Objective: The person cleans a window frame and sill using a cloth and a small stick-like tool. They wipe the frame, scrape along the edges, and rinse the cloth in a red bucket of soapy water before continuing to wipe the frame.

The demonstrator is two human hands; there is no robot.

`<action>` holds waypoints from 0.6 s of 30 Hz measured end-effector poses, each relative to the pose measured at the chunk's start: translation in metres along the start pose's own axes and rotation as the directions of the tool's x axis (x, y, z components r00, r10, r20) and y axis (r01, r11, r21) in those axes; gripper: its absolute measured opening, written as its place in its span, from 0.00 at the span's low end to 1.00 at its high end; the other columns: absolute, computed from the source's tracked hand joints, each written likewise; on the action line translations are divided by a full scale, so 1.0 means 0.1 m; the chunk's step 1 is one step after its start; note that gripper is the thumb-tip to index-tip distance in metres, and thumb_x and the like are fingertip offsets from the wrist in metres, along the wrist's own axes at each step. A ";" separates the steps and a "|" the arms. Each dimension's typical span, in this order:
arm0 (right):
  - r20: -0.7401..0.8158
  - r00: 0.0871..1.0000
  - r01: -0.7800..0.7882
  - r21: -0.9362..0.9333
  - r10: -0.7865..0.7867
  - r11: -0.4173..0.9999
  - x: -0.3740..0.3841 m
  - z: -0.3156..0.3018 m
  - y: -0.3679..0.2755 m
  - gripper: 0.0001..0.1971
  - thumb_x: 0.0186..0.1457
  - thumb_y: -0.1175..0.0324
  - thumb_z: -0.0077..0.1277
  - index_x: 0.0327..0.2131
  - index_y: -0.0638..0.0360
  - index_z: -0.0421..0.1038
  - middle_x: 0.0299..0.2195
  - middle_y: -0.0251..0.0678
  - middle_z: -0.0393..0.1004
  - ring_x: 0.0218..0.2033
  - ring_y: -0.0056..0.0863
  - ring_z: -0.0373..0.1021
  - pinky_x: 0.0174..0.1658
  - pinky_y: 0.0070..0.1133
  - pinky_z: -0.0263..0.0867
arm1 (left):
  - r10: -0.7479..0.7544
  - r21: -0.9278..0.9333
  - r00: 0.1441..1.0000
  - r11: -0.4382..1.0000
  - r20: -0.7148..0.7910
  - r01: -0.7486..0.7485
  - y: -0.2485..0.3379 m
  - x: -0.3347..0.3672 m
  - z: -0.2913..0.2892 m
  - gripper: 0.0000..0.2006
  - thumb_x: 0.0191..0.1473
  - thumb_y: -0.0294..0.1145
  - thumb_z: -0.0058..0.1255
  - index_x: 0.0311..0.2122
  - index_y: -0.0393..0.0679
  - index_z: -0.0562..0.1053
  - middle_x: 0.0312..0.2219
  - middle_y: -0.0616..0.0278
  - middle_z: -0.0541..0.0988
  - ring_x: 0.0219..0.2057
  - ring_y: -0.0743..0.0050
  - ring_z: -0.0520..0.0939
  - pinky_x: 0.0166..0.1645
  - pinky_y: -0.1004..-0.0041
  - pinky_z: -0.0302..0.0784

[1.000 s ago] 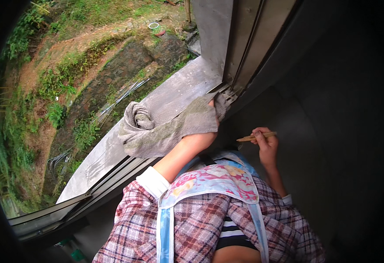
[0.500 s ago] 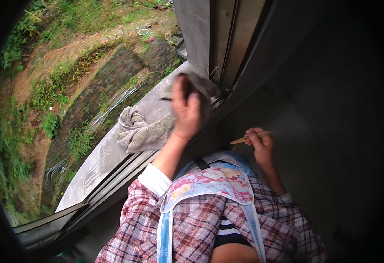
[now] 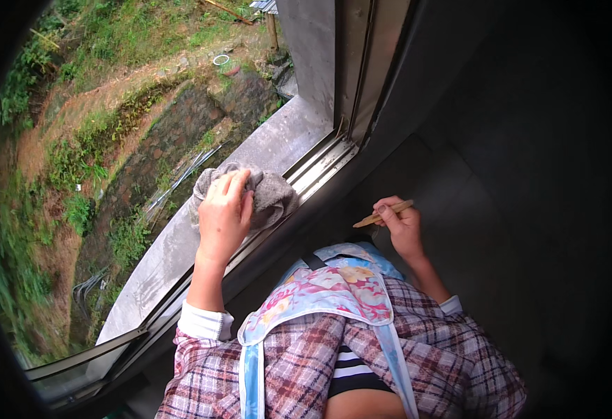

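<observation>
My left hand (image 3: 223, 216) rests with bent fingers on a bunched grey cloth (image 3: 272, 194), pressing it together. The cloth lies over the concrete ledge (image 3: 163, 255) and the metal window track beside it. My palm and part of the cloth under it are hidden. In my right hand (image 3: 404, 230), off to the right and apart from the ledge, a thin pointed wooden stick (image 3: 366, 221) is pinched between thumb and fingers. Its sharp end points left and slightly down.
The window track (image 3: 316, 167) runs diagonally up to a tall metal frame (image 3: 356, 63) and a concrete pillar (image 3: 307, 56). A glass pane edge (image 3: 86, 355) stands at the lower left. Beyond the ledge the ground drops to a stone wall (image 3: 159, 136) and green slope.
My left hand has moved left and down from the pillar end of the track, drawing the spread cloth into a bunch. The upper track is now uncovered. My right hand has shifted slightly left.
</observation>
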State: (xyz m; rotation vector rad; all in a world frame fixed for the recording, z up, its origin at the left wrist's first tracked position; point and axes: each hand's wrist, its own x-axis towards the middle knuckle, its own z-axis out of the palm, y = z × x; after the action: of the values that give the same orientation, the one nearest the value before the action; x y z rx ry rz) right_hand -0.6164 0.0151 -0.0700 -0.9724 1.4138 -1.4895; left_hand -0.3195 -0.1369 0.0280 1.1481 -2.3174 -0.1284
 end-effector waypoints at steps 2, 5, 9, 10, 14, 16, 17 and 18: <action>-0.001 1.000 -0.010 0.001 0.010 1.000 0.00 0.00 0.00 0.08 0.64 0.68 0.50 0.37 0.63 0.76 0.30 0.29 0.75 0.31 0.15 0.70 0.35 0.16 0.69 | 0.118 0.045 0.988 0.992 -0.099 -0.114 0.24 0.20 -0.10 0.14 0.50 0.21 0.55 0.45 0.40 0.75 0.37 0.51 0.78 0.40 0.49 0.80 0.44 0.63 0.76; 0.005 1.000 -0.027 0.001 0.027 1.000 -0.01 -0.01 0.01 0.08 0.64 0.68 0.50 0.37 0.63 0.76 0.30 0.29 0.75 0.31 0.15 0.70 0.35 0.16 0.69 | 0.140 -0.209 0.980 0.964 -0.139 -0.167 0.33 0.52 0.11 0.09 0.49 0.23 0.55 0.38 0.40 0.75 0.31 0.53 0.77 0.36 0.50 0.79 0.40 0.61 0.74; 0.025 0.999 -0.028 -0.039 0.029 0.999 0.02 -0.03 0.04 0.08 0.64 0.69 0.50 0.37 0.63 0.76 0.30 0.30 0.75 0.31 0.15 0.70 0.35 0.16 0.69 | -0.045 -0.394 0.999 0.918 0.003 0.042 0.50 0.85 0.94 0.04 0.52 0.28 0.56 0.33 0.42 0.75 0.29 0.54 0.77 0.32 0.51 0.80 0.36 0.60 0.74; 0.014 0.999 -0.030 -0.032 0.030 0.999 0.01 -0.04 0.07 0.08 0.64 0.69 0.50 0.37 0.63 0.76 0.30 0.30 0.75 0.31 0.15 0.70 0.35 0.16 0.69 | -0.056 -0.274 0.998 0.960 0.024 0.060 0.56 0.92 1.03 0.07 0.54 0.31 0.57 0.35 0.41 0.76 0.30 0.56 0.79 0.31 0.56 0.81 0.37 0.63 0.76; -0.037 0.998 -0.043 -0.020 0.042 0.999 -0.03 -0.08 0.22 0.08 0.64 0.69 0.50 0.37 0.63 0.76 0.30 0.30 0.75 0.31 0.15 0.71 0.35 0.16 0.69 | -0.136 -0.130 0.991 0.982 0.010 0.136 0.56 1.01 1.45 0.12 0.51 0.40 0.60 0.34 0.42 0.76 0.30 0.55 0.79 0.32 0.51 0.81 0.37 0.59 0.75; -0.068 0.996 -0.059 -0.011 0.058 0.998 -0.06 -0.12 0.29 0.08 0.64 0.69 0.50 0.37 0.63 0.76 0.31 0.30 0.75 0.31 0.16 0.71 0.35 0.16 0.69 | -0.205 -0.134 0.977 0.968 0.062 0.212 0.54 1.04 1.52 0.13 0.51 0.42 0.60 0.34 0.42 0.76 0.30 0.54 0.79 0.32 0.50 0.81 0.37 0.58 0.74; -0.080 0.994 -0.068 -0.004 0.067 0.998 -0.07 -0.14 0.32 0.08 0.64 0.69 0.50 0.37 0.63 0.76 0.31 0.30 0.75 0.32 0.16 0.71 0.36 0.16 0.69 | -0.201 -0.122 0.977 0.970 0.077 0.209 0.53 1.04 1.54 0.13 0.51 0.42 0.60 0.34 0.42 0.76 0.30 0.54 0.79 0.32 0.50 0.81 0.36 0.58 0.74; -0.091 0.993 -0.075 0.004 0.075 0.997 -0.07 -0.16 0.33 0.08 0.64 0.69 0.50 0.38 0.63 0.76 0.31 0.30 0.75 0.32 0.16 0.71 0.36 0.16 0.70 | -0.196 -0.107 0.976 0.973 0.091 0.206 0.52 1.05 1.53 0.13 0.51 0.42 0.60 0.34 0.42 0.76 0.30 0.54 0.79 0.32 0.49 0.81 0.36 0.57 0.74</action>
State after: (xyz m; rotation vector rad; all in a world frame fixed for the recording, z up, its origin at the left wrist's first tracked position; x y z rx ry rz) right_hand -0.6274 0.0271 -0.1043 -0.8506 1.4981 -1.4956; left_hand -0.4852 -0.2068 -0.0400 1.3376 -2.2243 -0.3857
